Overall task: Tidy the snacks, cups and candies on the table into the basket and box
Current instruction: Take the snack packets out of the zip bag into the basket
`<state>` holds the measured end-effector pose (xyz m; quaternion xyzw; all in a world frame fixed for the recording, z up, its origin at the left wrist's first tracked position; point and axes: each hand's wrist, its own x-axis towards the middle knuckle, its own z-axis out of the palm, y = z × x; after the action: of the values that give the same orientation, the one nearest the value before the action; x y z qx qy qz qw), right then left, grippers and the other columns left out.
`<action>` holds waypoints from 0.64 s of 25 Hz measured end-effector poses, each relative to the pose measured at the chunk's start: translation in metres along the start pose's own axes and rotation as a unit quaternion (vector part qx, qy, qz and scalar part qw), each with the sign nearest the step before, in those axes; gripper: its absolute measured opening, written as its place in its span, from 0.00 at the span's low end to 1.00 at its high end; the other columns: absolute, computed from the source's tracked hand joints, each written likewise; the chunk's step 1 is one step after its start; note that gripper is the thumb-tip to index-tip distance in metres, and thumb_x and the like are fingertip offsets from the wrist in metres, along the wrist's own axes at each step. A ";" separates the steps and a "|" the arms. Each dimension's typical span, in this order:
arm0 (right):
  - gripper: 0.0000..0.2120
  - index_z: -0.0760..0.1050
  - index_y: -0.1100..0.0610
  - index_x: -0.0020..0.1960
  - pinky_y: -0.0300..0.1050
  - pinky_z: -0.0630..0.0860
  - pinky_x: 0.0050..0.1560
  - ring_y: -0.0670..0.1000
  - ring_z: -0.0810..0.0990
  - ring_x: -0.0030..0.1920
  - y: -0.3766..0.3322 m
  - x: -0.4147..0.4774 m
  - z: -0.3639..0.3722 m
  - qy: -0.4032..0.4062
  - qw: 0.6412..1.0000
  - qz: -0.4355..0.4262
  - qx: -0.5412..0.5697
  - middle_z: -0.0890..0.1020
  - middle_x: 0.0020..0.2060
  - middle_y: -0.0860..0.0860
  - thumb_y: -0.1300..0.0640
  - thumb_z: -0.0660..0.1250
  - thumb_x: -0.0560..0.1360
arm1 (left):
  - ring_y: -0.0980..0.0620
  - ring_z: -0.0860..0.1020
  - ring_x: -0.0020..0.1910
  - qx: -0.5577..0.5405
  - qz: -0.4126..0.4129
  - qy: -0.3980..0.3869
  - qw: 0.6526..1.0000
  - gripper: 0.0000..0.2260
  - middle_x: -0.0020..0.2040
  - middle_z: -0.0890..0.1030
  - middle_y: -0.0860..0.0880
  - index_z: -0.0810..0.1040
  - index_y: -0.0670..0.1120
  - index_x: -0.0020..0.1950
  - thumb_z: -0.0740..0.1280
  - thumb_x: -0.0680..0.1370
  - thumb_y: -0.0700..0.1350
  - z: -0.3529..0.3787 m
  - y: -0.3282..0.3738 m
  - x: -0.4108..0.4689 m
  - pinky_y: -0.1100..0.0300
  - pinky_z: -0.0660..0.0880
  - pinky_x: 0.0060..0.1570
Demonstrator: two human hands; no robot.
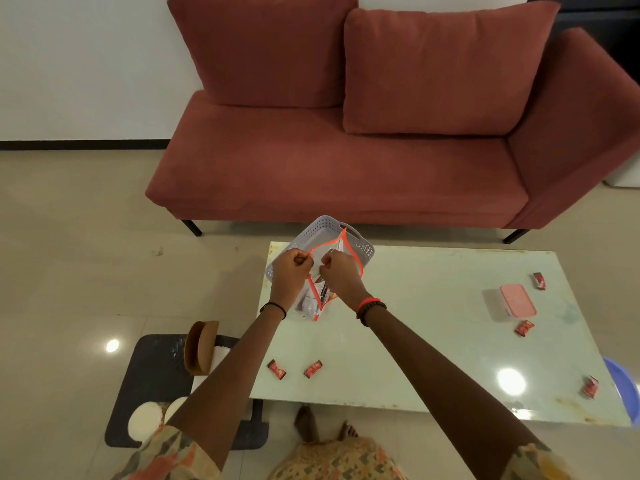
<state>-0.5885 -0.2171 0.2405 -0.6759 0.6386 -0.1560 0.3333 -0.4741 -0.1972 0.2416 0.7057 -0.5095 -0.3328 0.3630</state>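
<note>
My left hand (290, 271) and my right hand (341, 273) each pinch one side of the orange-rimmed mouth of a clear zip bag (313, 299), holding it apart above the table's far left corner. Snack packets show through the bag. A grey perforated basket (362, 249) stands just behind the bag. A clear box with a pink lid (516, 301) sits at the right of the pale table (433, 341). Red wrapped candies lie loose: two near the front left (276, 370) (313, 369), three on the right (539, 281) (524, 328) (590, 387).
A red sofa (346, 168) stands beyond the table. On the floor at the left lies a dark mat (145, 375) with a brown holder (201, 346) and white round discs (145, 420). A blue bowl (627, 389) pokes past the table's right edge.
</note>
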 end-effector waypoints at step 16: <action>0.17 0.74 0.65 0.60 0.49 0.74 0.59 0.60 0.79 0.59 -0.015 0.046 0.071 -0.165 0.972 0.168 -0.023 0.80 0.58 0.62 0.54 0.55 0.81 | 0.55 0.77 0.34 0.018 0.009 0.009 1.000 0.05 0.36 0.81 0.50 0.81 0.41 0.43 0.67 0.74 0.41 -0.019 -0.012 0.035 0.70 0.71 0.35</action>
<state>-0.5254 -0.2440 0.1883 -0.5832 0.6825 0.0308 0.4395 -0.4439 -0.2247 0.2378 0.7102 -0.5183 -0.3138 0.3583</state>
